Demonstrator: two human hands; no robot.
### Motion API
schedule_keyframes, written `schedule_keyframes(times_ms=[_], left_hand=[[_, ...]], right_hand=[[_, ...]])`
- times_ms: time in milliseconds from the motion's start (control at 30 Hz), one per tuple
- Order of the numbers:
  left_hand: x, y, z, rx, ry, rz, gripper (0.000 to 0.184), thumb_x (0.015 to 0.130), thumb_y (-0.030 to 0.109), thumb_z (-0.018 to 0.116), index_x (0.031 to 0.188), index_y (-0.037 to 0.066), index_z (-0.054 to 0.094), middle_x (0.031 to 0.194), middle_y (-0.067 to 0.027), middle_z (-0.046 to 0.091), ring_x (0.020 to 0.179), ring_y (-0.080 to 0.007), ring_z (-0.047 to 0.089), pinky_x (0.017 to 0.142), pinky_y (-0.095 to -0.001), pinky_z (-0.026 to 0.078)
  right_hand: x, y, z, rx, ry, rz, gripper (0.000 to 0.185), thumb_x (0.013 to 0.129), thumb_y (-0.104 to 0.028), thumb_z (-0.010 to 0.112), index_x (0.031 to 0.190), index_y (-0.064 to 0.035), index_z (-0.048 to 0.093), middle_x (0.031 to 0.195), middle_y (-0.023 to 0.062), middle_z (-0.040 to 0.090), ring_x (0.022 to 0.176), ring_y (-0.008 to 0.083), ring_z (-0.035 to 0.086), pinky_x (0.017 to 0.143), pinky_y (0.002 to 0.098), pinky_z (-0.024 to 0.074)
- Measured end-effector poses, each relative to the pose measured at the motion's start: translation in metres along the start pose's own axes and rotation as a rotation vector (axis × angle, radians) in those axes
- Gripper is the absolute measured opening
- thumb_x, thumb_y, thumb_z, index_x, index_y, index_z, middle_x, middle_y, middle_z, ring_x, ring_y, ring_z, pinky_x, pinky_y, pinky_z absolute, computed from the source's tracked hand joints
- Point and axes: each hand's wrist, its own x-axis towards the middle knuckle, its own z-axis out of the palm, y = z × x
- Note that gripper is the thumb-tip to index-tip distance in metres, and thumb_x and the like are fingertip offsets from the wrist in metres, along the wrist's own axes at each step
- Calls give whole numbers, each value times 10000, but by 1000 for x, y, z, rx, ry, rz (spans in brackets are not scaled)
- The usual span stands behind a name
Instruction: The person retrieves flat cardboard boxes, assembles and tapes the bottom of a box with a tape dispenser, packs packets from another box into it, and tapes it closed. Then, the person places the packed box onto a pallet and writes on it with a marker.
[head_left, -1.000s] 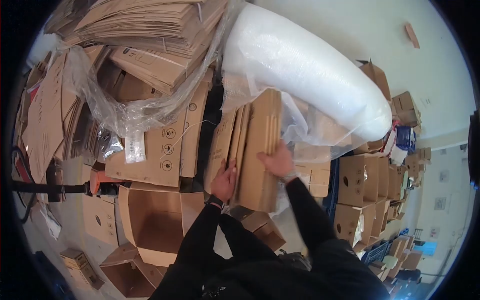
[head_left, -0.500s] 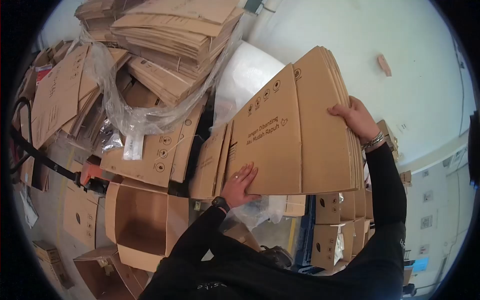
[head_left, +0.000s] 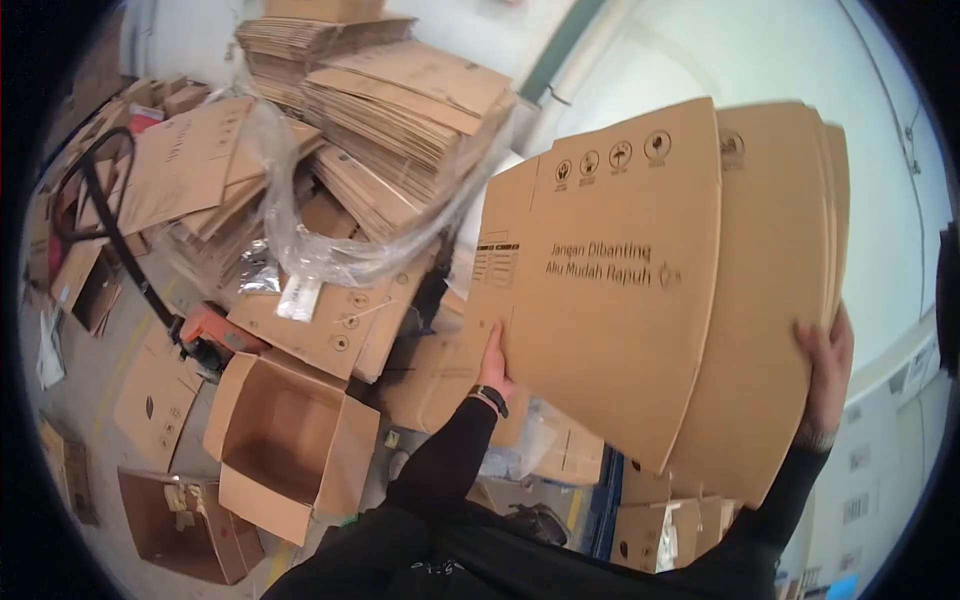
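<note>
Several flattened cardboard boxes [head_left: 610, 310] are held up as a bundle before me, printed with handling icons and dark lettering. My left hand [head_left: 494, 362] grips the bundle's lower left edge, thumb on the front face and the other fingers hidden behind. On the opposite side my right hand [head_left: 827, 370] is closed around the right edge, its fingers partly on the front face. The bundle tilts, and its sheets fan slightly apart at the right. Both hands hold it clear of the pile behind.
Tall stacks of flattened cardboard [head_left: 400, 110] stand at the back, draped with clear plastic wrap [head_left: 290, 225]. An open box [head_left: 285, 425] sits at lower left, near a pallet jack's handle [head_left: 125, 250]. Another open box [head_left: 185, 530] lies on the floor. A white wall [head_left: 770, 60] rises behind.
The bundle has been lifted and moved right, away from the other flattened cardboard. My left hand shifted from lying on its front face to gripping its left edge; my right hand moved lower and right.
</note>
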Motion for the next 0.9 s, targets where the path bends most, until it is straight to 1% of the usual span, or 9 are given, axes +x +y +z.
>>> schedule_keyframes(times_ms=[133,267,300,367,500,667,800,833,900], left_hand=[[-67,48,-4,-12,49,161,599,999,566,508,1404,125,529,1346,-62,621,1185,-216,617,980,-393,524],[-200,131,29,157,219,759,569,961,372,678,1406,64,503,1323,-83,615,1144,-190,621,954,-365,532],[-259,151,75,253,300,940,577,951,327,703,1411,51,490,1319,-88,610,1144,-187,618,951,-363,534],[-345,182,117,528,293,1392,633,929,265,735,1432,26,435,1309,-99,600,1150,-194,609,950,-353,531],[-510,175,206,789,342,1738,684,892,187,772,1429,15,385,1276,-116,602,1155,-211,605,966,-339,521],[-566,126,210,771,410,1726,649,871,162,785,1384,19,413,1320,-128,578,1196,-230,599,979,-395,538],[-628,125,252,837,692,2217,724,869,177,789,1418,14,347,1351,-130,536,1253,-208,539,1029,-387,486],[-526,63,224,945,776,2268,762,867,194,793,1433,18,314,1363,-128,520,1271,-199,516,1047,-383,468],[-525,44,225,956,930,2377,785,872,204,790,1447,22,288,1369,-125,511,1269,-197,515,1046,-382,468]], right_hand=[[-75,63,-48,178,70,-85,751,881,-188,656,1497,74,315,1477,182,445,1346,268,454,1136,389,336],[-123,179,-87,336,66,-122,690,941,-241,585,1521,17,315,1511,171,428,1366,293,445,1141,405,348],[-133,194,-71,400,4,-123,690,941,-241,585,1521,17,315,1511,171,428,1366,293,445,1141,405,348],[-138,225,-15,1268,-416,43,636,971,-301,560,1513,-34,363,1517,150,440,1363,305,454,1143,442,369],[-134,219,141,1668,-823,348,553,1007,-362,544,1480,-99,436,1491,71,483,1309,286,502,1090,481,427],[-137,149,303,1768,-1236,511,551,1016,-391,525,1477,-103,438,1509,60,466,1311,281,501,1095,485,417],[-143,59,373,1646,-1648,504,577,1013,-418,519,1485,-99,422,1517,69,453,1324,286,488,1106,489,402],[-131,128,392,1658,-1718,543,584,1013,-424,517,1487,-99,418,1519,72,450,1327,287,484,1109,490,398],[-121,121,415,1606,-1871,539,597,1011,-437,513,1491,-97,411,1523,76,443,1333,289,478,1114,492,390]])
